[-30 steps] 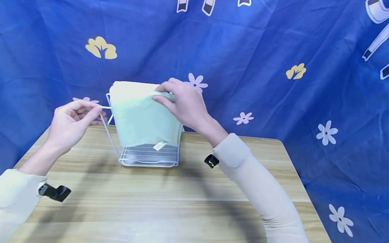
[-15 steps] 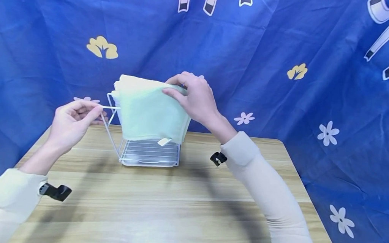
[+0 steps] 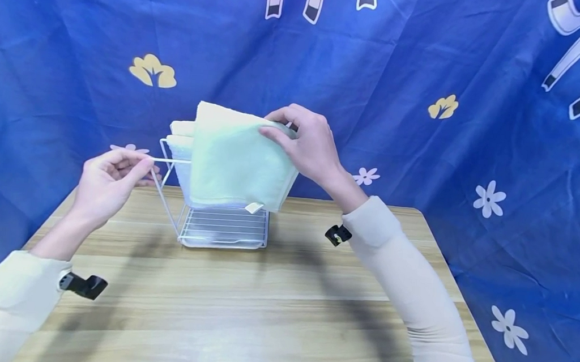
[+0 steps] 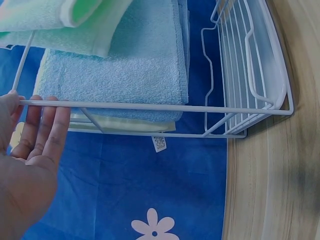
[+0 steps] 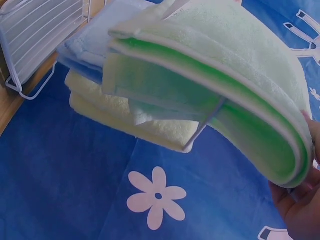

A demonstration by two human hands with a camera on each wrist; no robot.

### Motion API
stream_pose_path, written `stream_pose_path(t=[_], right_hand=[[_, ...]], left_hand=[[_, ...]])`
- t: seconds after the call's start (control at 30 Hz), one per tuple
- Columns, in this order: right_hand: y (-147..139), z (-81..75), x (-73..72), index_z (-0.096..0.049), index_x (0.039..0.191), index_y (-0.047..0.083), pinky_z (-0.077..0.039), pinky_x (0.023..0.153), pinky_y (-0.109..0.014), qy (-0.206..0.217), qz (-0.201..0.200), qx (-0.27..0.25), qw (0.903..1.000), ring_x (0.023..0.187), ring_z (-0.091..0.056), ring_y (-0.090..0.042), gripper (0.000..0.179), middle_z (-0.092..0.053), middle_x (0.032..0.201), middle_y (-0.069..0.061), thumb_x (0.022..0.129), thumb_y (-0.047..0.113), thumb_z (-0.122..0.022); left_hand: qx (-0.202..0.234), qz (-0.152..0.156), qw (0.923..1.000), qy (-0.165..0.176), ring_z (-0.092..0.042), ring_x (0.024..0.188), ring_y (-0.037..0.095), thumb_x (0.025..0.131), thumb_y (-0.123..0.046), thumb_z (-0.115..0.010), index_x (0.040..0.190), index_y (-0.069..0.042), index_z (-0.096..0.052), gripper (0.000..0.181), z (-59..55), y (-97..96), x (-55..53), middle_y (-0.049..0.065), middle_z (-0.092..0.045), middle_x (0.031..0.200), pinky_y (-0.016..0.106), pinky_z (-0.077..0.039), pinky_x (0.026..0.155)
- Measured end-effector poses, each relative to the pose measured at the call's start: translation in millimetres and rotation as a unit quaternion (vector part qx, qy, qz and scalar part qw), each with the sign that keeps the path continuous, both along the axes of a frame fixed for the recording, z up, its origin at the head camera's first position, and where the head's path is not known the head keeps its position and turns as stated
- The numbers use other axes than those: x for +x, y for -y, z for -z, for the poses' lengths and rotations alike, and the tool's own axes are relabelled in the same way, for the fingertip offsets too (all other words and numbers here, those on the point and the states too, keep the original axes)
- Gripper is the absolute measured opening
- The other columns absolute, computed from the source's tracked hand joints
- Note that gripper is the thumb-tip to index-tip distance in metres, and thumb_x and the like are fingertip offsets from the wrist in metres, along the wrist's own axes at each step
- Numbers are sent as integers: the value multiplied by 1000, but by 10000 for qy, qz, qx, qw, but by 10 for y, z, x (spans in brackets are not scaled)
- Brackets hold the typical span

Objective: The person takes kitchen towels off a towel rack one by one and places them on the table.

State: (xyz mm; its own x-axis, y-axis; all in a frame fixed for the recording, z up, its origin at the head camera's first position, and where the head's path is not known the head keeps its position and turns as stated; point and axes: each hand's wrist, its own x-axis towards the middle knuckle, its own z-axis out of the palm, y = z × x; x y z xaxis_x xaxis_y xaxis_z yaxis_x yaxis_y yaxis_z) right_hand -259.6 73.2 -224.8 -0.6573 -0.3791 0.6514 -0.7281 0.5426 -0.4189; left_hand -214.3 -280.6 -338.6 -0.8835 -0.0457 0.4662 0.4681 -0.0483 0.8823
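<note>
At the upper front left corner of a white wire rack (image 3: 225, 230), my left hand (image 3: 108, 181) pinches the thin rail between thumb and fingers. My right hand (image 3: 310, 143) grips a folded pale green towel (image 3: 235, 159) by its upper right edge. This towel hangs in front of the rack's upper part, with a small white label at its bottom. Behind it, a folded light blue towel (image 4: 115, 75) stays on the rack, and a folded pale yellow towel (image 5: 90, 107) lies against the blue one. The green towel hides much of both in the head view.
The rack stands on a wood-grain table (image 3: 238, 313) near its back edge, with a white tray (image 4: 280, 80) at its base. A blue curtain (image 3: 328, 82) with printed flowers and animals hangs behind and at the sides.
My right hand has moved right and slightly up with the green towel, drawing it off to the right and uncovering the towels behind. The left hand keeps its place on the rail.
</note>
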Motion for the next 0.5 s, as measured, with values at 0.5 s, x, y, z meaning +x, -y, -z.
stream_pose_path(t=[0.5], right_hand=[[-176, -68, -10, -82, 104, 8, -46, 66, -20, 5, -123, -473, 9988, 77, -61, -19, 15, -80, 98, -6, 94, 20, -82]], left_hand=[[-110, -92, 9997, 176, -79, 77, 4, 99, 4, -68, 103, -9, -77, 16, -37, -9, 16, -8, -81, 96, 17, -67, 71]])
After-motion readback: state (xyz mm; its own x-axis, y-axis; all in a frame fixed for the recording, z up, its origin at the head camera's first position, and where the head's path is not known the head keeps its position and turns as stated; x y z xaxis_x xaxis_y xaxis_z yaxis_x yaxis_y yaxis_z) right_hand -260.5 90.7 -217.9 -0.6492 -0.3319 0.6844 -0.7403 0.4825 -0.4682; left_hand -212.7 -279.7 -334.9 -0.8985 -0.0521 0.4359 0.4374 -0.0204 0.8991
